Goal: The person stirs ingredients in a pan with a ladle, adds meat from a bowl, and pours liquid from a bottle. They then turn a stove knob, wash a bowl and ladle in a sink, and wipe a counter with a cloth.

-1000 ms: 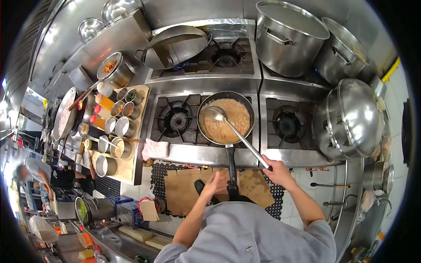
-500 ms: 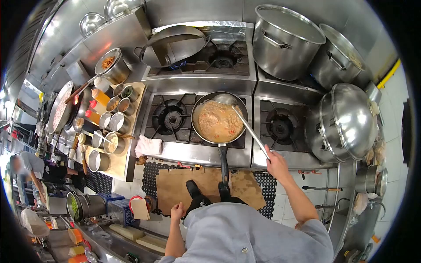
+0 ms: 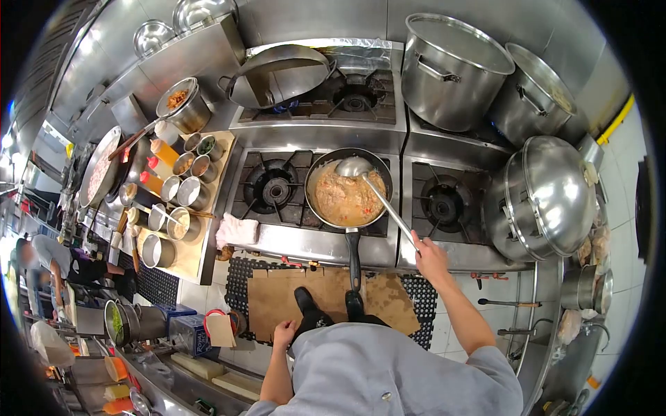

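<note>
My right hand [image 3: 431, 259] is wrapped round the handle end of a long metal ladle [image 3: 388, 206]. The ladle's bowl rests in a frying pan [image 3: 313, 208], at the far side of its contents. Chunky orange-brown food in sauce [image 3: 345, 196], with red bits, covers the pan's bottom. The pan sits on a burner of the middle stove, and its black handle points toward my body with no hand on it. My left hand [image 3: 284, 333] hangs beside my waist, fingers curled, nothing visible in them.
Metal cups of ingredients [image 3: 158, 251] and squeeze bottles stand on a board at left. A folded cloth [image 3: 237, 231] lies on the stove edge. Behind are a wok [image 3: 281, 78] and tall stockpots [image 3: 454, 73]; a domed lidded pot [image 3: 544, 197] is at right. Other people [image 3: 52, 260] are at far left.
My right hand has shifted slightly left and up with the ladle. Its bowl has moved left along the pan's far side. At far left, a second person shows beside the first.
</note>
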The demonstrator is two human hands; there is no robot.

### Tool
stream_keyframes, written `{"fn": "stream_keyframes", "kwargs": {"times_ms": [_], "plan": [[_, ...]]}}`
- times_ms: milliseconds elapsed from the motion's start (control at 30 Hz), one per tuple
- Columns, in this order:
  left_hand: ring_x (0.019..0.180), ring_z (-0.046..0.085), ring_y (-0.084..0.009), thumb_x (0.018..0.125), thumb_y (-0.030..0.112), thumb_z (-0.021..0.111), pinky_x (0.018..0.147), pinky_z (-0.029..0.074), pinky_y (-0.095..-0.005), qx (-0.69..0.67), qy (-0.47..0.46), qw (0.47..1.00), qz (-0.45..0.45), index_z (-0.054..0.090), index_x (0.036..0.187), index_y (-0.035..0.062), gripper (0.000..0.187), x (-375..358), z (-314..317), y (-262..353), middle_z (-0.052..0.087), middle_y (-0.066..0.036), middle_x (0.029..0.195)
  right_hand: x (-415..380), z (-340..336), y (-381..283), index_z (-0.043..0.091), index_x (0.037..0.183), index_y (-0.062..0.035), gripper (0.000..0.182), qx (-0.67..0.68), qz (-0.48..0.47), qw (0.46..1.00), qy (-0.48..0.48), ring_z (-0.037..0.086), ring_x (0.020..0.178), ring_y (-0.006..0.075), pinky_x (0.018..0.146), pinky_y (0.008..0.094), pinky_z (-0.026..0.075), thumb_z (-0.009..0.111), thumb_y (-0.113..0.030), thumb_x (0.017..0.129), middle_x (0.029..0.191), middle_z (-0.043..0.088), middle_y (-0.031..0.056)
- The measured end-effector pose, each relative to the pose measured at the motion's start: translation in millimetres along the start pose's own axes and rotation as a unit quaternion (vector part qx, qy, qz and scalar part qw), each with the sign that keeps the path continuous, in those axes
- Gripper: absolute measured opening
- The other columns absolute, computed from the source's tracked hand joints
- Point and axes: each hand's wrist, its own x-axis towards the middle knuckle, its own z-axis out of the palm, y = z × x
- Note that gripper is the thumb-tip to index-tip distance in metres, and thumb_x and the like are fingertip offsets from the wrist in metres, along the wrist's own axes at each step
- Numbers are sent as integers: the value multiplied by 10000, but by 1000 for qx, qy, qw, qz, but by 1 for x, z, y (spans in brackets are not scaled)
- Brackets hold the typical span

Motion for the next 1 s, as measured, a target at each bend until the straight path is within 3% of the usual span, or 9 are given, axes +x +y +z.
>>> {"fn": "stream_keyframes", "kwargs": {"times_ms": [67,133,267,333,367,500,667,867,1000], "plan": [[762,642,-198,850,298,648,718,502,-330,34,8,999,-6,669,973,-26,347,-4,-5,-3,688,-131,862,-7,8,3,453,1363,-196,602,5,-26,1000,7,586,736,347,654,449,486,575,-46,792,868,546,123],[819,650,-218,844,301,653,746,498,-348,-19,-6,993,-115,673,979,-25,353,-14,-13,-11,696,-139,891,-6,11,3,465,1353,-175,575,10,-53,998,12,584,674,350,616,443,493,560,-46,801,848,534,122],[822,653,-210,840,301,665,709,505,-339,10,-1,996,-87,664,991,-27,362,-12,-13,-85,691,-135,902,2,1,-13,506,1320,-206,567,39,-54,998,21,578,720,345,638,446,478,564,-18,788,859,529,115],[802,657,-218,835,300,673,689,512,-338,-76,-23,986,-144,651,1023,-27,379,-9,-15,-105,685,-140,929,11,4,-15,511,1315,-208,555,26,-73,997,14,571,711,352,632,452,472,555,-14,797,838,511,121],[811,659,-234,827,306,684,701,512,-345,-1,-29,974,-226,639,1062,-15,401,-27,-21,-68,682,-132,963,13,7,-10,513,1312,-209,548,14,-70,997,2,571,721,347,636,444,471,557,-18,800,822,497,124],[830,662,-260,822,318,679,709,512,-373,-19,4,980,-200,657,1040,-6,391,-34,-17,-64,690,-134,958,4,-2,16,541,1290,-205,561,13,-88,996,12,566,740,336,659,431,459,555,14,774,818,501,121],[846,664,-289,817,346,662,661,515,-388,62,43,995,-64,689,957,-5,379,-28,-17,-72,694,-166,919,-16,-42,9,543,1291,-218,534,17,-104,994,14,575,700,322,626,429,471,541,-5,801,820,522,101],[733,667,-212,835,314,658,611,504,-334,13,2,985,-174,681,961,-6,345,-39,-24,-45,686,-145,837,-15,-70,-6,533,1298,-185,527,-21,-102,994,-31,574,734,330,641,432,470,544,-15,800,853,539,117],[692,660,-183,845,299,650,588,498,-308,61,-1,986,-155,681,955,-3,323,-44,-35,-17,679,-120,805,-27,-103,0,530,1292,-165,517,-13,-82,995,-54,574,786,339,679,439,473,544,-23,795,879,542,123]]}}
